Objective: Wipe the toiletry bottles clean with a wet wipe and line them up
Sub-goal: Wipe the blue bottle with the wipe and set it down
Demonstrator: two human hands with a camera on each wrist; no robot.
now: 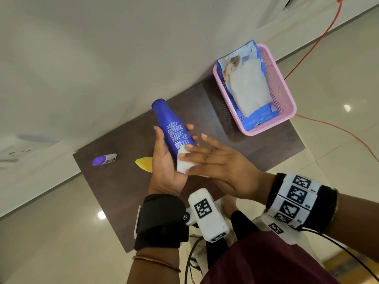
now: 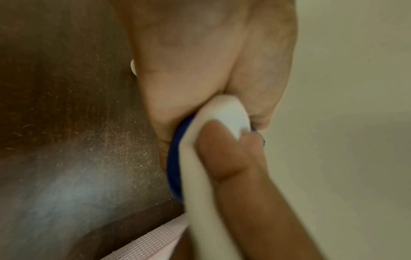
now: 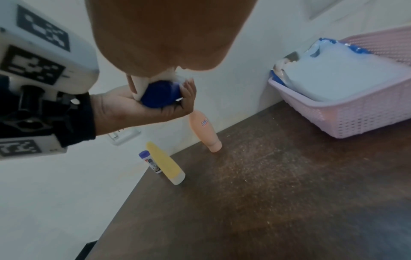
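My left hand [image 1: 164,167] grips a dark blue bottle [image 1: 171,128] by its lower body, tilted above the brown table [image 1: 256,144]. My right hand [image 1: 217,160] lies with straight fingers on a folded white wet wipe [image 1: 183,163], pressing it against the bottle's base. In the left wrist view the wipe [image 2: 229,114] covers the blue bottle [image 2: 174,167] under a right finger [image 2: 222,153]. The right wrist view shows the bottle's round base [image 3: 160,94] in the left hand [image 3: 138,110]. A yellow tube [image 3: 165,163], a small purple-capped bottle [image 3: 150,161] and a peach bottle [image 3: 205,133] stand near the wall.
A pink basket [image 1: 285,93] at the table's far right corner holds a blue pack of wipes [image 1: 248,85]. The yellow tube [image 1: 144,163] and purple-capped bottle [image 1: 104,159] sit left of my hands. A red cable [image 1: 320,37] runs over the floor beyond the table.
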